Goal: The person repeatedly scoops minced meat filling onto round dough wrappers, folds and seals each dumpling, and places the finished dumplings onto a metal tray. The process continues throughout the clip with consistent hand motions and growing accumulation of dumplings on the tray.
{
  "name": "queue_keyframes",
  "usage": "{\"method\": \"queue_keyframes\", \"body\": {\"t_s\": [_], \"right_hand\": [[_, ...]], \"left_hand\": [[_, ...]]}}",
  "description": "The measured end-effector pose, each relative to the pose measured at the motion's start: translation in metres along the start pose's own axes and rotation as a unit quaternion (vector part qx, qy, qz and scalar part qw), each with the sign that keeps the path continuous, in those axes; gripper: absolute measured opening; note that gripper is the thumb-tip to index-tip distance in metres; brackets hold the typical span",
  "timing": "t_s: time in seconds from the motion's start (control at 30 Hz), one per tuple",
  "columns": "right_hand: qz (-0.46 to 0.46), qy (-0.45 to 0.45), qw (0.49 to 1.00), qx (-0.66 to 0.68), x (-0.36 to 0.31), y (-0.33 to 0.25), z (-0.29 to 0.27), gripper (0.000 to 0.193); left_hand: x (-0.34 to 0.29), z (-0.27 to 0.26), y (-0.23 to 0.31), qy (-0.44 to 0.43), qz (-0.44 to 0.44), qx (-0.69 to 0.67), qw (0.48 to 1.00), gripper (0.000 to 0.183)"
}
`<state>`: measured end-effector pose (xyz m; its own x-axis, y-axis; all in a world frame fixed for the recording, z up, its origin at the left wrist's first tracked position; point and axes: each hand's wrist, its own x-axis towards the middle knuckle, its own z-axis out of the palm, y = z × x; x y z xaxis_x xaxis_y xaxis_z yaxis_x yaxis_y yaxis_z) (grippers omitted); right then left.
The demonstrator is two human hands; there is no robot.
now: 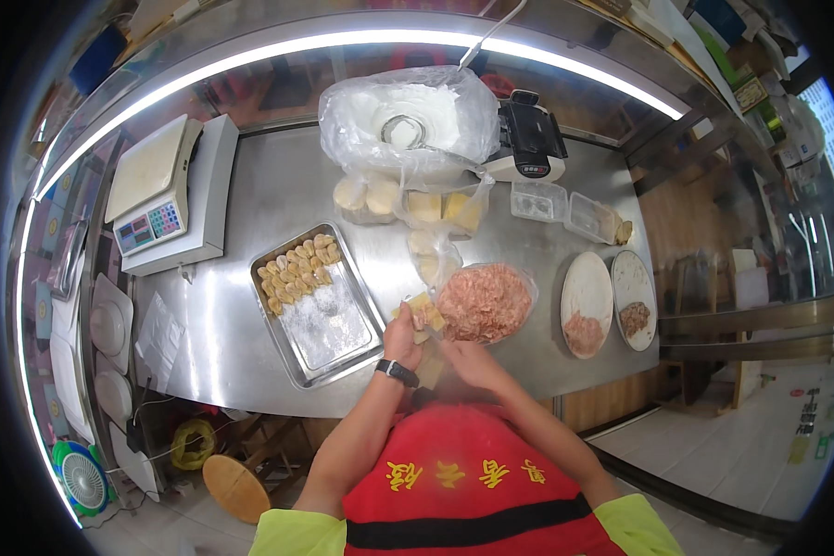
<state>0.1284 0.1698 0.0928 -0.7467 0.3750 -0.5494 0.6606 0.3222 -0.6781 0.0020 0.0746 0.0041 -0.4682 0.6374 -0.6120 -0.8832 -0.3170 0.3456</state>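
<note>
My left hand (403, 339), with a dark watch on its wrist, is closed on a pale yellow dough wrapper (421, 309) at the table's front. Close beside it, my right hand (470, 361) has its fingers closed near the wrapper; what they grip is too small to make out. Just beyond my right hand sits a heaped mound of pink minced meat (485, 301) in a container lined with clear plastic. To the left, a metal tray (329, 345) dusted with flour carries rows of folded dumplings (296, 271) at its far end. More yellow wrappers (430, 372) lie under my hands.
A plastic-lined flour tub (352, 130) stands at the back, with bagged dough wrappers (366, 197) before it. Clear plastic boxes (538, 201) and two oval dishes (587, 287) (632, 278) holding some meat are at right. A scale (153, 199) occupies the back left.
</note>
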Motion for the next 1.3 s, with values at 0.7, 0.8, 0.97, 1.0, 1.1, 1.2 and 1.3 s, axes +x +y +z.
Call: {"method": "queue_keyframes", "body": {"t_s": [0.7,0.8,0.97,1.0,1.1,1.2,1.3], "right_hand": [[0.024,0.088,0.987,-0.129,-0.028,-0.013,-0.022,0.045],[0.031,0.108,0.978,-0.177,-0.038,-0.023,-0.033,0.045],[0.035,0.127,0.966,-0.222,-0.033,-0.020,-0.043,0.042],[0.040,0.126,0.963,-0.234,-0.032,-0.021,-0.046,0.042],[0.048,0.135,0.960,-0.242,-0.031,-0.018,-0.056,0.041],[0.050,0.151,0.961,-0.225,-0.024,-0.001,-0.068,0.041],[0.053,0.176,0.965,-0.187,-0.004,0.024,-0.066,0.041]], "left_hand": [[-0.022,0.046,-0.009,0.015,-0.005,0.065,0.998,0.037],[-0.010,0.026,-0.011,-0.002,0.014,0.091,0.996,0.037],[-0.015,0.047,-0.011,-0.017,-0.005,0.096,0.995,0.035],[-0.011,0.046,-0.014,-0.020,-0.009,0.098,0.995,0.035],[-0.005,0.049,-0.016,-0.030,0.000,0.115,0.993,0.037],[-0.008,0.064,-0.014,-0.010,-0.001,0.096,0.995,0.039],[-0.001,0.055,-0.010,-0.011,-0.004,0.071,0.997,0.041]]}}
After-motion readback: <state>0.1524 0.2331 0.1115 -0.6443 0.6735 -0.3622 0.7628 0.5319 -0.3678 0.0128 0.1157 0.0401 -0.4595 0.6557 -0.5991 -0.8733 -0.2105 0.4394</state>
